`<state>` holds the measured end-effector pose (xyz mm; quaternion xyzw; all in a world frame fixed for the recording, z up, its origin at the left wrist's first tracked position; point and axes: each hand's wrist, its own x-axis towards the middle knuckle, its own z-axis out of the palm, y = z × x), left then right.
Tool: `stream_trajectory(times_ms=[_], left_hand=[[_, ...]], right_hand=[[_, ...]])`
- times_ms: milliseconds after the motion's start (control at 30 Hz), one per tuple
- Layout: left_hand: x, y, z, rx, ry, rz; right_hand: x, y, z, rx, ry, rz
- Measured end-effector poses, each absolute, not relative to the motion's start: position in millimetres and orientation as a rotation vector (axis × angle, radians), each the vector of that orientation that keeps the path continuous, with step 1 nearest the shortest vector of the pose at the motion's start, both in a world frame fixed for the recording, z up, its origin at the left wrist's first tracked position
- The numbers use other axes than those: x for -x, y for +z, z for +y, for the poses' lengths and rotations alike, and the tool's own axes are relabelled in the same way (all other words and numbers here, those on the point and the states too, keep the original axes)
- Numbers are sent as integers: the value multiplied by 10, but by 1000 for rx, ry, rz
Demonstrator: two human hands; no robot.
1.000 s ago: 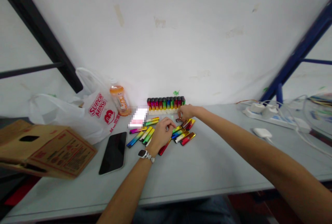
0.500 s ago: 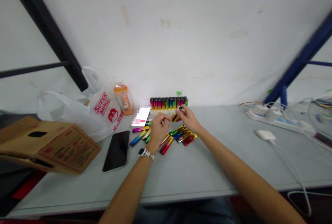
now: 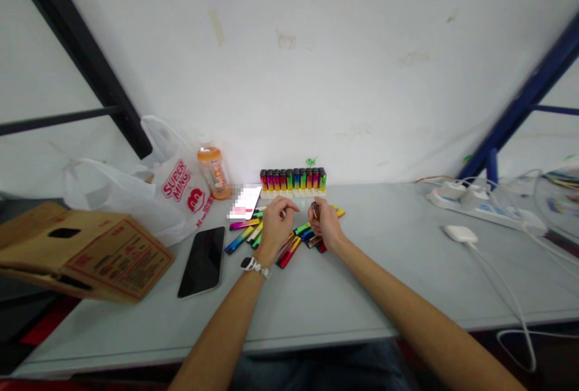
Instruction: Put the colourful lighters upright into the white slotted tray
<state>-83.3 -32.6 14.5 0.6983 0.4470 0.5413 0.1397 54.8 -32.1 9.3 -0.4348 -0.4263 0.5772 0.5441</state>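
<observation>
My right hand is closed around a lighter; its metal-and-dark top shows by the thumb, and the fingers hide most of its body. Facing it, my left hand has its fingers curled with the index finger pointing right; what it holds, if anything, is hidden. Under and between both hands lie several loose shiny lighters, among them a red and yellow lighter and a blue and yellow lighter. Behind the hands, a row of upright multicoloured lighters stands in a pale holder.
To the left are a dark-screened phone, a lit phone, an orange drink bottle, a white plastic bag and a cardboard box. On the right lie a power strip and a white charger with cables.
My right hand has moved down and slightly right, away from the left fingertips, and turned, so the lighter in it is now mostly hidden. My left hand has barely moved.
</observation>
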Motion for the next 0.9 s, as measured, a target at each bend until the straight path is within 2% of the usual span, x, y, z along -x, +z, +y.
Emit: stream_trajectory(times_ms=[133, 333, 667, 900], left_hand=[[827, 139, -325, -2031, 1549, 1289], [828, 138, -323, -2031, 1544, 1279], [826, 149, -337, -2040, 1535, 1276], [825, 146, -336, -2038, 1522, 1271]], right_hand=[[-523, 81, -347, 1103, 1236, -1029], [-513, 45, -344, 1099, 1237, -1031], [-544, 73, -367, 923, 1431, -988], [-522, 65, -357, 1067, 1242, -1028]])
